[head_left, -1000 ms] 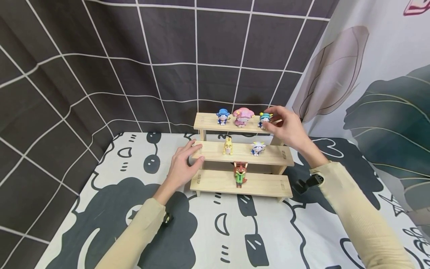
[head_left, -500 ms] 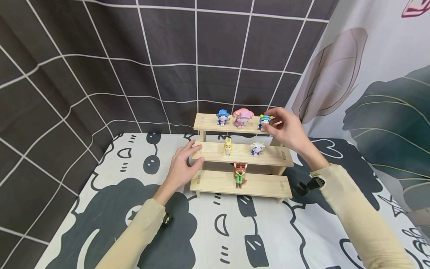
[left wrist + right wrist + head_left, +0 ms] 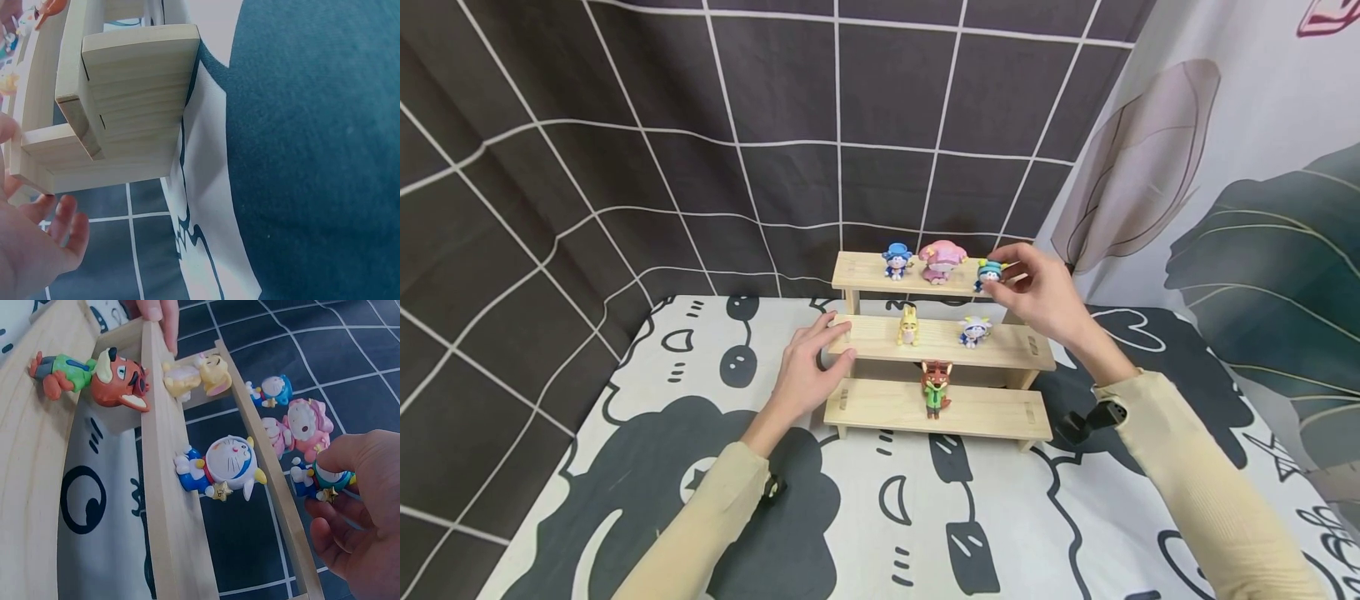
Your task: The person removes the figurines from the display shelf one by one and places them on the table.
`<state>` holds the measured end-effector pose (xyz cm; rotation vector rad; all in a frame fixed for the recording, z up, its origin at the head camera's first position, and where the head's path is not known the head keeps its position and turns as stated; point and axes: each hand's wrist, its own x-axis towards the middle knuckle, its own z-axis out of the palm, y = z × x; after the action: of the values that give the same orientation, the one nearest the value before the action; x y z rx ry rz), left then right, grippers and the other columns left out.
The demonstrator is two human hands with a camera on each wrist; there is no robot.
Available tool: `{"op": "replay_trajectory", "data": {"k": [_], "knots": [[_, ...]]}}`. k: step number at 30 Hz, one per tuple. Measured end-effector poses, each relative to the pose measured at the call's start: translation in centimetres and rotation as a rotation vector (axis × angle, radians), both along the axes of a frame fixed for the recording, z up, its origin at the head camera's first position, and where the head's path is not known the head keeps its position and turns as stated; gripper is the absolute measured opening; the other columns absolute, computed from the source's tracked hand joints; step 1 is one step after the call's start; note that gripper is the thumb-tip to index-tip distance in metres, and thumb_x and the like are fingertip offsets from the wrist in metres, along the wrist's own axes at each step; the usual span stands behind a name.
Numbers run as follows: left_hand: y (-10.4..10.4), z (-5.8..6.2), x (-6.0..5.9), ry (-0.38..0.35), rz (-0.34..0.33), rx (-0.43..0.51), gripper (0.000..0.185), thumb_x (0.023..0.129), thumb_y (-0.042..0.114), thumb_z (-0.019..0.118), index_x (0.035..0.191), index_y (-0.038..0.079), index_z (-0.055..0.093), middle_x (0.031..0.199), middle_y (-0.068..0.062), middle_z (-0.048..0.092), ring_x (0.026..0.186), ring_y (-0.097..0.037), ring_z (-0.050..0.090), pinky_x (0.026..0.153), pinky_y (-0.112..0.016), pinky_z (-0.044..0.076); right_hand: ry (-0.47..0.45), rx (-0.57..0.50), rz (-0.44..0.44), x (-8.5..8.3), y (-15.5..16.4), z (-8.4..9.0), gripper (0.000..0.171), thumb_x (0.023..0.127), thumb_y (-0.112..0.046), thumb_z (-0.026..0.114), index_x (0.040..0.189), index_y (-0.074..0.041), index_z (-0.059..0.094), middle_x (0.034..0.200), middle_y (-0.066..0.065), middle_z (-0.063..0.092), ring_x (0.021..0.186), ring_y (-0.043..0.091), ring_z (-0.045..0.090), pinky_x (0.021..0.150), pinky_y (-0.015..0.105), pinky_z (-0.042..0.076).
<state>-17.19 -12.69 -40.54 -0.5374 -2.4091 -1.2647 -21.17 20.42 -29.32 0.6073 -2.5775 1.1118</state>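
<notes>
A three-step wooden shelf (image 3: 880, 404) stands on the patterned table. My right hand (image 3: 1037, 292) pinches a small blue figure with a teal hat (image 3: 990, 273) (image 3: 325, 478) at the right end of the top step. Beside it stand a pink figure (image 3: 942, 261) (image 3: 306, 428) and a blue figure (image 3: 897, 260). The middle step carries a yellow figure (image 3: 909, 326) and a white-and-blue figure (image 3: 974, 331) (image 3: 222, 469). A fox figure (image 3: 935, 388) (image 3: 100, 375) stands on the bottom step. My left hand (image 3: 808, 367) rests on the left end of the middle step, fingers straight.
A black-and-white patterned cloth (image 3: 880, 517) covers the table. A dark grid-patterned curtain (image 3: 700, 125) hangs behind the shelf, and a leaf-print curtain (image 3: 1225, 167) hangs at the right. Small black wrist cameras (image 3: 1093, 417) sit on both sleeves.
My right hand with the teal-hatted figure has sunk slightly toward the top step's right end. The left hand has not moved.
</notes>
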Motion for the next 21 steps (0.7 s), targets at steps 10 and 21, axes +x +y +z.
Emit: {"op": "replay_trajectory", "data": {"k": [10,21], "knots": [[-0.1,-0.3,-0.1,-0.003,0.0,0.005,0.041,0.09,0.016,0.071,0.128,0.003,0.067,0.145,-0.021,0.05,0.119,-0.039,0.052,0.095,-0.056,0.043,0.001,0.007,0.011,0.7,-0.2,0.0,0.032,0.089,-0.001,0.072,0.119,0.004,0.061,0.108,0.019,0.066,0.09,0.028,0.063,0.072,0.013,0.044],[0.0,-0.1,0.0,0.0,-0.001,0.009,0.04,0.09,0.016,0.071,0.128,0.003,0.068,0.145,-0.02,0.051,0.119,-0.038,0.052,0.096,-0.056,0.042,-0.01,0.016,0.016,1.5,-0.3,-0.1,0.032,0.088,-0.002,0.073,0.118,0.004,0.061,0.108,0.017,0.065,0.092,0.027,0.063,0.074,0.018,0.045]]}}
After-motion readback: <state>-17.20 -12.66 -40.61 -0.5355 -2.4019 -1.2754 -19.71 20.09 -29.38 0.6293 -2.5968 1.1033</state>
